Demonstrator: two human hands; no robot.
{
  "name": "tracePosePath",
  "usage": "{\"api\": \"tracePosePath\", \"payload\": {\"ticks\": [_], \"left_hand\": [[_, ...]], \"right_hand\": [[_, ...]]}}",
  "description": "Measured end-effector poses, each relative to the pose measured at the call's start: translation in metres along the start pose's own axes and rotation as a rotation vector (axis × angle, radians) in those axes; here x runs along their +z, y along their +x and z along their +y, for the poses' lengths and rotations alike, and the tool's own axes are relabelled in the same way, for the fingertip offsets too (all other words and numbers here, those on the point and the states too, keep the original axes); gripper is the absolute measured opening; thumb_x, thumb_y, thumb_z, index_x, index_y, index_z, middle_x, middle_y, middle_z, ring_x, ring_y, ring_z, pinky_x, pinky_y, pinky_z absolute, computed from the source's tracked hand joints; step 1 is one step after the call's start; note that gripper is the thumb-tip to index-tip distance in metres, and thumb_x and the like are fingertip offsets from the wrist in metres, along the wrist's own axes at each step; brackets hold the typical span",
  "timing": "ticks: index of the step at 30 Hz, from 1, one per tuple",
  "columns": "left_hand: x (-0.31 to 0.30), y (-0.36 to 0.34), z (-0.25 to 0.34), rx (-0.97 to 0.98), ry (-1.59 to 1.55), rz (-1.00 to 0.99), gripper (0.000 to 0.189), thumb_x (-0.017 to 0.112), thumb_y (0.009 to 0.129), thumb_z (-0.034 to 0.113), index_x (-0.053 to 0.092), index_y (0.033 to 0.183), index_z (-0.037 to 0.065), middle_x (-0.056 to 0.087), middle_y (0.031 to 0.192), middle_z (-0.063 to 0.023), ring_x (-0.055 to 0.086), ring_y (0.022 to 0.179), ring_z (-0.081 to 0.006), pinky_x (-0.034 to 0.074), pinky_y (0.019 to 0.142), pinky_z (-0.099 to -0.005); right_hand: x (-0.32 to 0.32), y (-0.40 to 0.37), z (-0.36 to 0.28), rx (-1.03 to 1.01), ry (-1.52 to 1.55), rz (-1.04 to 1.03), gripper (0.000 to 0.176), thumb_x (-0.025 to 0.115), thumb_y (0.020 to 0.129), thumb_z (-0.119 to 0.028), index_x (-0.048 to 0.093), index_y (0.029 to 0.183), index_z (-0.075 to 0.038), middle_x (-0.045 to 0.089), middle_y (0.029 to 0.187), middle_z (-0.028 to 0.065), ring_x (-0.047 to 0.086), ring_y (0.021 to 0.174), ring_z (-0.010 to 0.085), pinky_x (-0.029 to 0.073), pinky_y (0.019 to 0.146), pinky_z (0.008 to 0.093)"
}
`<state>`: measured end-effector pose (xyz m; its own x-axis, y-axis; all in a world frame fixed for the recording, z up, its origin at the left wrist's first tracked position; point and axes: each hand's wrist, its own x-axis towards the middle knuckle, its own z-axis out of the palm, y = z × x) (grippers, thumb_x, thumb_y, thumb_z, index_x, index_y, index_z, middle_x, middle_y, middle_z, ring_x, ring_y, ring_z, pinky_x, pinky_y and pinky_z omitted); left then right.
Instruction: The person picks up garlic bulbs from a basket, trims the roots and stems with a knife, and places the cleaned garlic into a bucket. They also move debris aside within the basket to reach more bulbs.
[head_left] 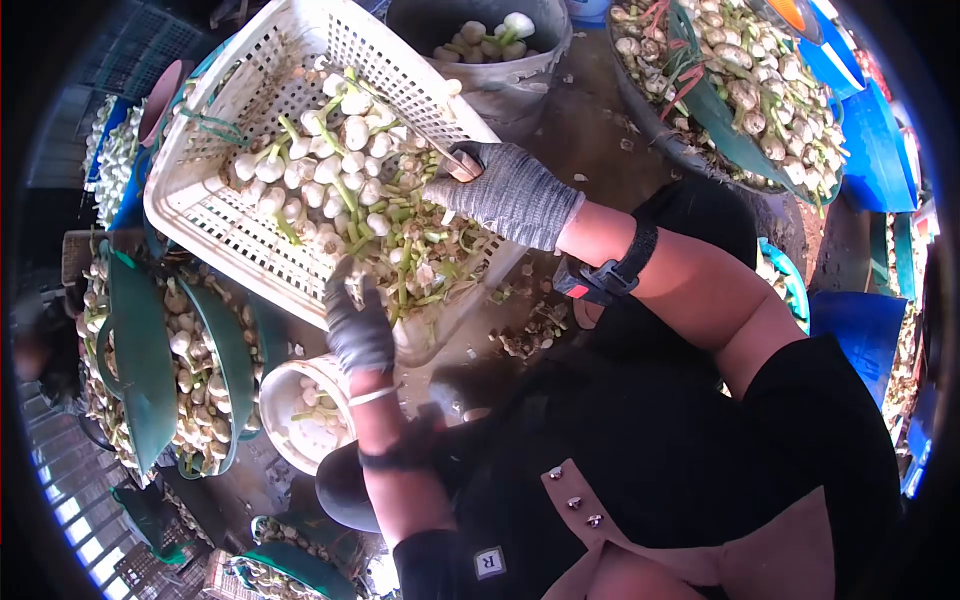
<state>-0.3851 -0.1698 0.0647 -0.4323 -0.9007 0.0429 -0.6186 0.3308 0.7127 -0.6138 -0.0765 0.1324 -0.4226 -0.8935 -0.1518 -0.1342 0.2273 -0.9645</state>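
Observation:
A white plastic crate lies before me with garlic bulbs and loose cut green stems in it. My right hand, in a grey knitted glove, is closed over the crate's right side around a short brown, wooden-looking handle. The rest of that tool is hidden by the fingers. My left hand, gloved too, is over the crate's near edge, beside the bulbs. Its fingers are slightly blurred and stretched apart, with nothing visible between them.
A bucket with some bulbs stands behind the crate. A small white bucket is by my left forearm. Large tubs of garlic are at upper right, with green tubs at left. Peelings litter the floor.

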Motion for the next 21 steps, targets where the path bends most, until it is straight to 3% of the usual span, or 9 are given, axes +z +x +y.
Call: {"api": "tracePosePath", "payload": {"ticks": [2,5,8,10,11,13,15,17,21], "left_hand": [[0.060,0.027,-0.032,-0.131,0.348,-0.209,0.053,0.053,0.090,0.036,0.046,0.132,0.004,0.051,0.131,-0.0222,0.048,0.122,-0.0354,0.037,0.103,-0.0399],[0.129,0.050,-0.061,-0.117,0.479,-0.089,0.060,0.055,0.086,0.039,0.044,0.133,0.004,0.051,0.131,-0.0241,0.047,0.122,-0.0391,0.033,0.107,-0.0412],[0.146,0.080,0.000,-0.300,0.124,-0.748,0.061,0.052,0.086,0.038,0.042,0.136,0.005,0.043,0.136,-0.0277,0.044,0.127,-0.0370,0.027,0.112,-0.0391],[0.250,0.068,-0.023,0.263,0.611,-0.955,0.051,0.050,0.086,0.029,0.049,0.130,0.003,0.047,0.133,-0.0271,0.045,0.125,-0.0379,0.032,0.108,-0.0398],[0.271,0.063,-0.032,0.261,0.610,-0.954,0.051,0.050,0.086,0.029,0.049,0.130,0.003,0.047,0.133,-0.0271,0.045,0.125,-0.0379,0.032,0.108,-0.0398],[0.234,0.049,0.024,0.203,-0.046,-0.433,0.042,0.049,0.085,0.020,0.055,0.121,0.000,0.055,0.125,-0.0250,0.049,0.120,-0.0380,0.036,0.105,-0.0410],[0.210,0.055,-0.003,0.218,0.234,-0.105,0.041,0.050,0.084,0.017,0.055,0.122,0.001,0.056,0.124,-0.0240,0.050,0.119,-0.0370,0.037,0.104,-0.0418],[0.143,0.064,0.008,-0.151,0.329,-0.183,0.044,0.056,0.083,0.023,0.055,0.123,0.003,0.055,0.123,-0.0233,0.050,0.118,-0.0366,0.040,0.101,-0.0427],[0.124,0.078,-0.050,-0.502,0.651,-0.348,0.050,0.060,0.085,0.035,0.054,0.127,0.010,0.049,0.134,-0.0190,0.047,0.125,-0.0326,0.041,0.100,-0.0427]], "right_hand": [[-0.004,0.002,-0.005,0.073,-0.094,0.014,0.036,0.068,0.084,-0.037,0.064,0.097,-0.004,0.065,0.077,0.0103,0.060,0.072,0.0180,0.049,0.073,0.0338],[-0.011,0.011,0.011,0.020,-0.172,0.040,0.034,0.067,0.085,-0.037,0.063,0.094,-0.005,0.064,0.074,0.0100,0.059,0.069,0.0195,0.048,0.071,0.0347],[-0.015,0.016,0.016,0.081,-0.182,0.001,0.033,0.067,0.085,-0.036,0.064,0.096,-0.005,0.065,0.079,0.0111,0.061,0.073,0.0222,0.049,0.073,0.0349],[-0.014,0.018,0.021,0.017,-0.191,0.092,0.033,0.068,0.084,-0.033,0.064,0.100,-0.004,0.067,0.085,0.0120,0.063,0.079,0.0219,0.050,0.076,0.0342],[-0.017,0.019,0.020,0.053,-0.200,0.065,0.033,0.069,0.083,-0.030,0.065,0.103,-0.004,0.068,0.090,0.0124,0.064,0.083,0.0208,0.050,0.079,0.0335],[-0.020,0.023,0.018,0.071,-0.181,0.062,0.032,0.069,0.083,-0.029,0.065,0.103,-0.004,0.068,0.089,0.0121,0.064,0.083,0.0205,0.050,0.079,0.0336],[-0.023,0.021,0.013,0.096,-0.145,0.067,0.030,0.070,0.083,-0.029,0.066,0.099,-0.003,0.068,0.085,0.0112,0.063,0.079,0.0174,0.050,0.076,0.0326],[-0.027,0.016,0.012,0.068,-0.101,0.040,0.030,0.070,0.084,-0.029,0.066,0.098,-0.003,0.067,0.082,0.0105,0.063,0.077,0.0158,0.050,0.074,0.0321],[-0.019,0.017,0.032,-0.005,0.046,-0.011,0.027,0.070,0.085,-0.027,0.063,0.093,-0.003,0.063,0.076,0.0073,0.059,0.072,0.0123,0.049,0.070,0.0312]]}}
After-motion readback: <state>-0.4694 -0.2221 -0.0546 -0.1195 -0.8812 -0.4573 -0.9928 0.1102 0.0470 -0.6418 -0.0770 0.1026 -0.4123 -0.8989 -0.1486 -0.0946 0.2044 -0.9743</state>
